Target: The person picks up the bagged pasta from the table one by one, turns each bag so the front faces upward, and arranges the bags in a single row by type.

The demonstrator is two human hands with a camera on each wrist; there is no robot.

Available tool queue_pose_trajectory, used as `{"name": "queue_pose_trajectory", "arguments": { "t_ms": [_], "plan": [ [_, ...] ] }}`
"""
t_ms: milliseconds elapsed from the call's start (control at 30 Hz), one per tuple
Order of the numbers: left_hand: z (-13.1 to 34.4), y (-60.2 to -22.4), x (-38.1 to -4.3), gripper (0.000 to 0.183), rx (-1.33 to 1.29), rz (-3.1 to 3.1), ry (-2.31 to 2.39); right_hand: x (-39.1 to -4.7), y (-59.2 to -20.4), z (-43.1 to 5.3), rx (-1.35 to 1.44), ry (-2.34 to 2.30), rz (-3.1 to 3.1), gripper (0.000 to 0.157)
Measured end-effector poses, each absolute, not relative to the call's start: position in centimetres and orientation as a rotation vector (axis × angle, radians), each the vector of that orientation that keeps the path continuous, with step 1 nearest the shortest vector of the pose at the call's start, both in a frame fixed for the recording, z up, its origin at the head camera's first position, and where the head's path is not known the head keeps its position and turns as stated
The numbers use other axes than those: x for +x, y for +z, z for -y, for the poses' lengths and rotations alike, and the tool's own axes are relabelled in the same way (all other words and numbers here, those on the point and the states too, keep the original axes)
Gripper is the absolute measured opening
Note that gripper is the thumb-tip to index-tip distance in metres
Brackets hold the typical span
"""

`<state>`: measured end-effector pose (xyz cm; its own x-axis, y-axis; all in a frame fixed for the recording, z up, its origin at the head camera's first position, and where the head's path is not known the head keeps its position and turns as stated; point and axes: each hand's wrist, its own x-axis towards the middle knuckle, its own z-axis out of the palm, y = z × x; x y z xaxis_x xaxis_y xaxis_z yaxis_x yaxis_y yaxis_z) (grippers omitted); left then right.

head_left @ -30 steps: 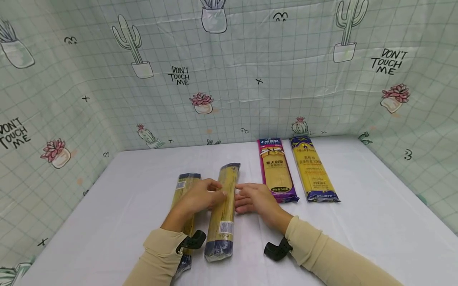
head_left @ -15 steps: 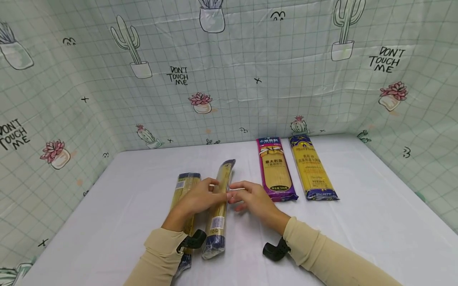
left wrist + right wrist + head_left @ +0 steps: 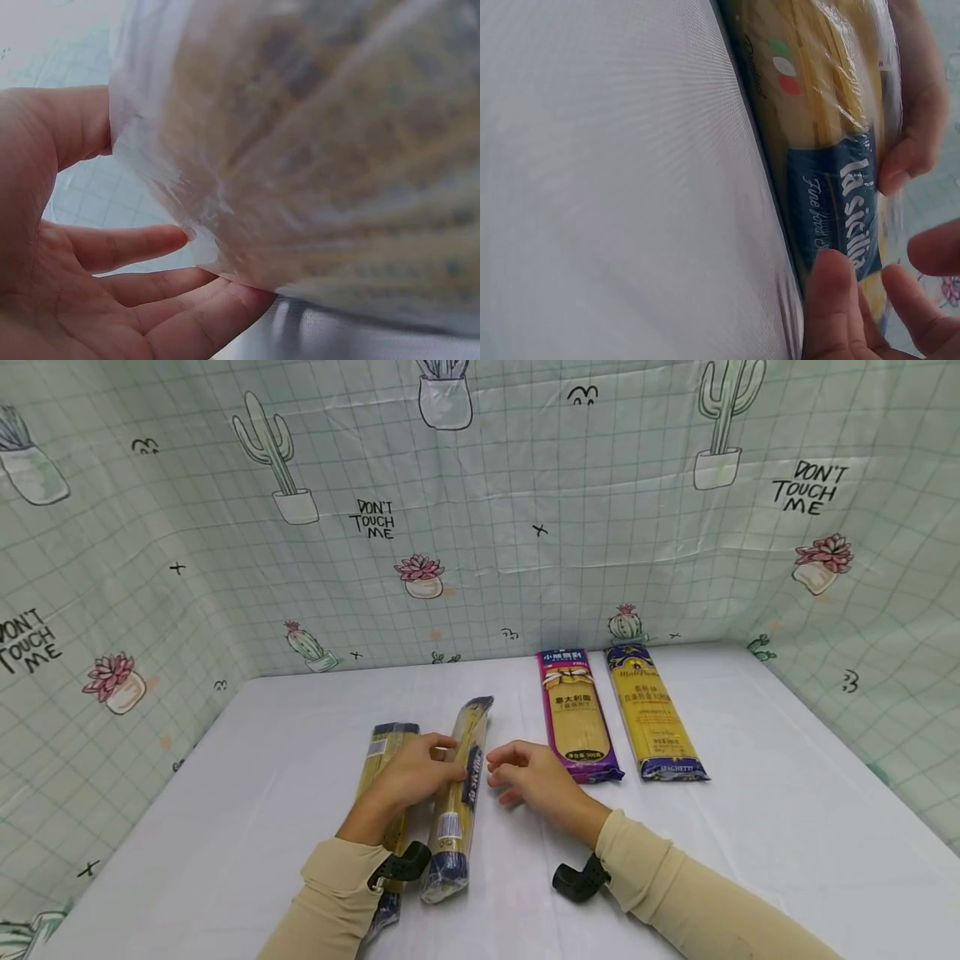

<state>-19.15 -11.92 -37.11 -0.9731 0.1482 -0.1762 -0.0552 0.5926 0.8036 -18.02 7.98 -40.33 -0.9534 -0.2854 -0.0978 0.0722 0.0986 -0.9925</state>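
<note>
Right wrist only: packet's [image 3: 831, 169] tricolour ovals [image 3: 782, 66]

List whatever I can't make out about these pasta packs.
Head: much of the middle of the leftmost pack, hidden by the left hand and its sleeve.
Head: the fine print on the rightmost pack, too small.
Left wrist: any print on the held pack, blurred.
Right wrist: one end of the held pack, cut off by the top edge.
</note>
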Motion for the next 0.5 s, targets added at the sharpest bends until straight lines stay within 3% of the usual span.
{"name": "queue_pose_trajectory", "arguments": {
  "t_ms": [500],
  "plan": [
    [11.77,-36.68,-19.33,0.058,-0.066,-2.378,1.676,-17.77,-40.33,-7.89,-0.172,-1.949,-1.945,0.039]
  ]
}}
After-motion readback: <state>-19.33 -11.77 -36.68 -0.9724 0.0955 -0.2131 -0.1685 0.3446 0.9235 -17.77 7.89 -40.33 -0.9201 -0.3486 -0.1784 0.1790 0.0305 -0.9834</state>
